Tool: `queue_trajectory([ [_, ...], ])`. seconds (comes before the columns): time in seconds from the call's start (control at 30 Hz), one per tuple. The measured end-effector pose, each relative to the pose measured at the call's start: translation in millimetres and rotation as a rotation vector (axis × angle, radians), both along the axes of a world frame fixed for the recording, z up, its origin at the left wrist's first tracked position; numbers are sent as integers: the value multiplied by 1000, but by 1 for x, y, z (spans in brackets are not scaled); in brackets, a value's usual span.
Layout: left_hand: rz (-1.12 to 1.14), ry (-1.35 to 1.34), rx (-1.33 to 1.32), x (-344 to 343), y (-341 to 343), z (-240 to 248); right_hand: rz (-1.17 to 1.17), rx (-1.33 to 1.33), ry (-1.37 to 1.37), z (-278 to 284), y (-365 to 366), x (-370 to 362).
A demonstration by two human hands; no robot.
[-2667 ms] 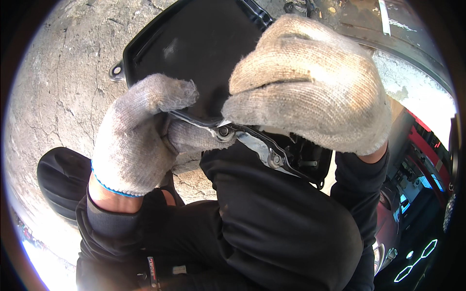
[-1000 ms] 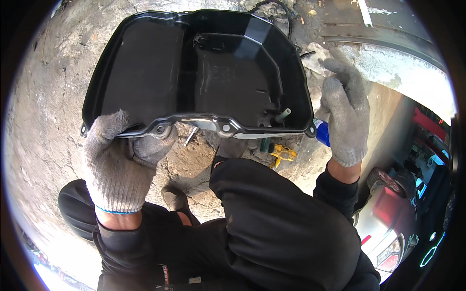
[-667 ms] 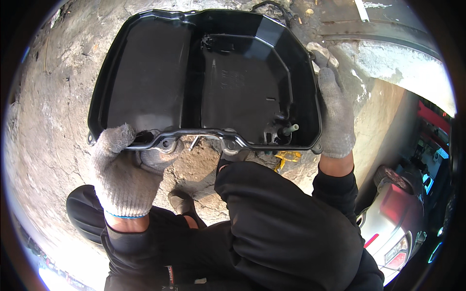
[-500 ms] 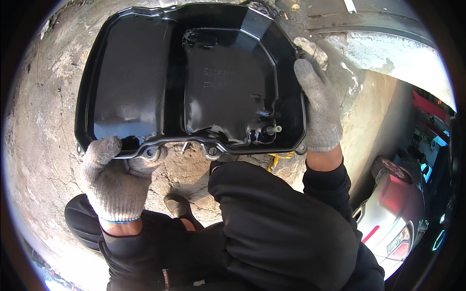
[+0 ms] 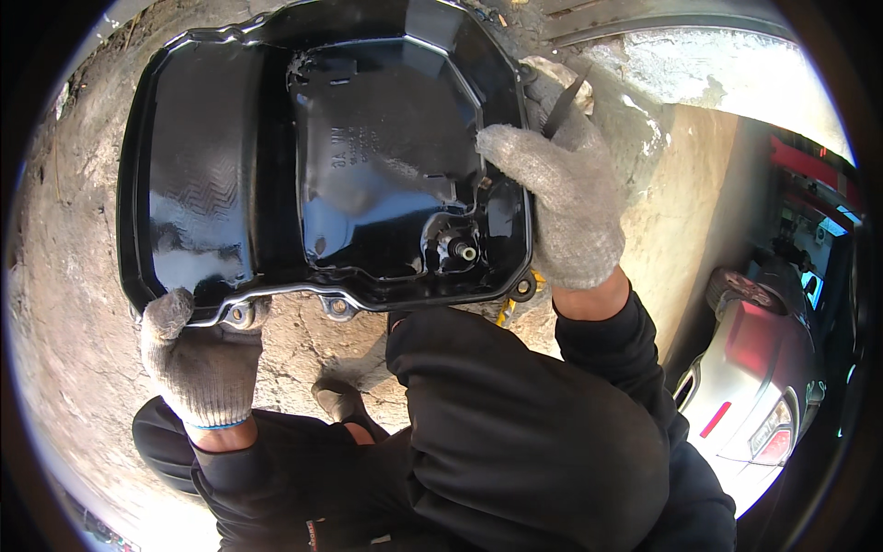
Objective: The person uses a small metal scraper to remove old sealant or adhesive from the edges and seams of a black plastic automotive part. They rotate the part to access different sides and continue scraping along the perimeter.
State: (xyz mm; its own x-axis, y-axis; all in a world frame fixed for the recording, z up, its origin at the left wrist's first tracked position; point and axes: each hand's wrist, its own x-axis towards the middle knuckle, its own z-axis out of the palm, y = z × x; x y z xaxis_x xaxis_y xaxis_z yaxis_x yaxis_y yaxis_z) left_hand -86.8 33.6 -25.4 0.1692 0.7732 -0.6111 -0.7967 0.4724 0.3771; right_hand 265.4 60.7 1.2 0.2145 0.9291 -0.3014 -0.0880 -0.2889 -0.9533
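A glossy black oil pan [image 5: 368, 175], hollow side facing up, is held tilted in front of me. A short drain tube [image 5: 463, 249] stands in its near right corner. My left hand [image 5: 198, 354], in a grey knit glove, is closed on the near left rim, thumb on top and fingers beneath by a bolt lug. My right hand [image 5: 575, 198], gloved alike, grips the right side with its thumb reaching over the rim; its other fingers are partly hidden. A dark pointed sliver [image 5: 565, 108] shows by those fingers, and I cannot tell what it is.
A pale crumpled rag [image 5: 561, 78] lies beyond my right hand. Something yellow [image 5: 507, 313] shows below the pan's right corner. My bent knee [image 5: 533, 405] is close under the pan. A silver car [image 5: 745, 396] stands at the right, past a low concrete edge [image 5: 681, 239].
The pan has shifted left and tilted slightly, with both hands moving along. My right thumb has come over the rim toward the inside, and the dark sliver now shows.
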Motion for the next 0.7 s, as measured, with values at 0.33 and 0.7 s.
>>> queue_trajectory([
  [0.33, -763, 1215, 915, 30, -40, -47, 10, 28, -202, -2, 2, -10],
  [0.7, 41, 113, 134, 58, -50, -51, 192, -15, -254, -1, -14, -45],
])
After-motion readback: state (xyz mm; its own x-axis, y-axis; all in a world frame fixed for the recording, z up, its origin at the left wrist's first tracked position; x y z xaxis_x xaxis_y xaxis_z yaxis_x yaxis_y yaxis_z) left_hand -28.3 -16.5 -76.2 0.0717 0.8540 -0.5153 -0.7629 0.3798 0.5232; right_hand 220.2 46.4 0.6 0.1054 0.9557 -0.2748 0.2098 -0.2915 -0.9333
